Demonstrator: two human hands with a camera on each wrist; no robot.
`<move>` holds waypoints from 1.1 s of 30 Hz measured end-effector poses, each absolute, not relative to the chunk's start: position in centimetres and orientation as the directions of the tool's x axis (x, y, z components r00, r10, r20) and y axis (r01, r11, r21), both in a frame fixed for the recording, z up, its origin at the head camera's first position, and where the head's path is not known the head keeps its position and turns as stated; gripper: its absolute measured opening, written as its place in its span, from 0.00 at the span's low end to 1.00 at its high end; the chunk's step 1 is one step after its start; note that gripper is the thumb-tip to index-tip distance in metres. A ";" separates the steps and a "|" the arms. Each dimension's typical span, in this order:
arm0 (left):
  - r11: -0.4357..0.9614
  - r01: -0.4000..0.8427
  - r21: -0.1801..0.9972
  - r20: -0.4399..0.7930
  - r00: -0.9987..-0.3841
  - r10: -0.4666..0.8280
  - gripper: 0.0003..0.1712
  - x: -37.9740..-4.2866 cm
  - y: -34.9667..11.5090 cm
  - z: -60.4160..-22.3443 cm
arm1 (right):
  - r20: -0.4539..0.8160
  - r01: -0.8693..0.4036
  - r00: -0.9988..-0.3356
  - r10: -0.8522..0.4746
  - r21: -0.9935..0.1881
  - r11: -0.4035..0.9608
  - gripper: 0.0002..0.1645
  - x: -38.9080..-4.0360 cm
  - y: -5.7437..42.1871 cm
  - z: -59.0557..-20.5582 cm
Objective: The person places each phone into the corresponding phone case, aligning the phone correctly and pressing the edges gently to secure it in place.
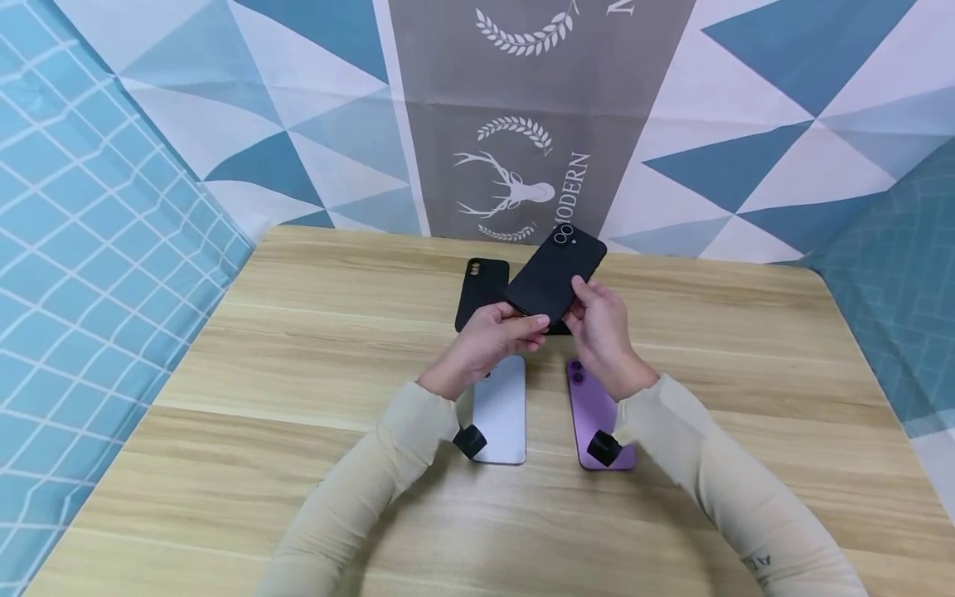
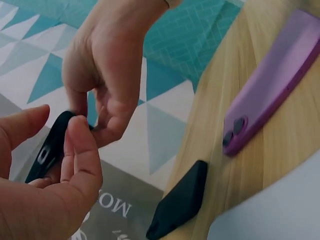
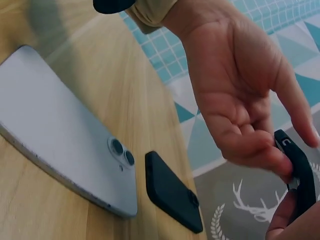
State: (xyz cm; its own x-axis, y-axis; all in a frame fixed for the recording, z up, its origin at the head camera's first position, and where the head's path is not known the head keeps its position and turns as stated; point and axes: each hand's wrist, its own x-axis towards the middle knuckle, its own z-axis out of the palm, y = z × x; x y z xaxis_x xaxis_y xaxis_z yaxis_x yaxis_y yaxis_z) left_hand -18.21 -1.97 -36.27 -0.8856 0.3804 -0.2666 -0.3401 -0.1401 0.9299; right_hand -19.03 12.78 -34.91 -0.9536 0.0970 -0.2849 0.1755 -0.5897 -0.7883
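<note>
Both hands hold a black phone case (image 1: 559, 272) tilted above the back of the table, two light-ringed camera circles at its top corner. My left hand (image 1: 496, 338) pinches its lower edge, thumb on top. My right hand (image 1: 599, 327) grips its right edge with the thumb on the back. In the left wrist view the held case (image 2: 47, 150) stands edge-on, an oval cutout in its end. I cannot tell whether a phone sits inside. Behind the hands a second black case (image 1: 481, 292) lies on the table, and another black case (image 2: 181, 202) is partly hidden below the held one.
A white phone (image 1: 501, 414) lies in front of the left hand, and a purple phone (image 1: 593, 410) lies under the right wrist, both backs up. The wooden table (image 1: 313, 356) ends at a patterned cloth backdrop (image 1: 522, 83). Tiled-pattern cloth (image 1: 75, 249) hangs at the left.
</note>
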 end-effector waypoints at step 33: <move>0.487 -0.174 0.856 -0.189 -0.982 -0.018 0.23 -23.5 -7.1 -39.2 | -0.486 0.421 -0.834 0.262 -0.867 -0.267 0.27 -20.8 23.2 -38.7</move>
State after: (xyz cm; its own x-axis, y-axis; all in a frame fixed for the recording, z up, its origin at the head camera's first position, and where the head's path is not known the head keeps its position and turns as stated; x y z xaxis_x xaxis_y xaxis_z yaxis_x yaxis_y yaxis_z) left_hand -23.55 -7.08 -39.25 -0.9818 -0.0178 -0.1892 -0.1738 0.4867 0.8561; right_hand -20.81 23.23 -38.71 -0.8338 0.2621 -0.4859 0.4210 -0.2673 -0.8668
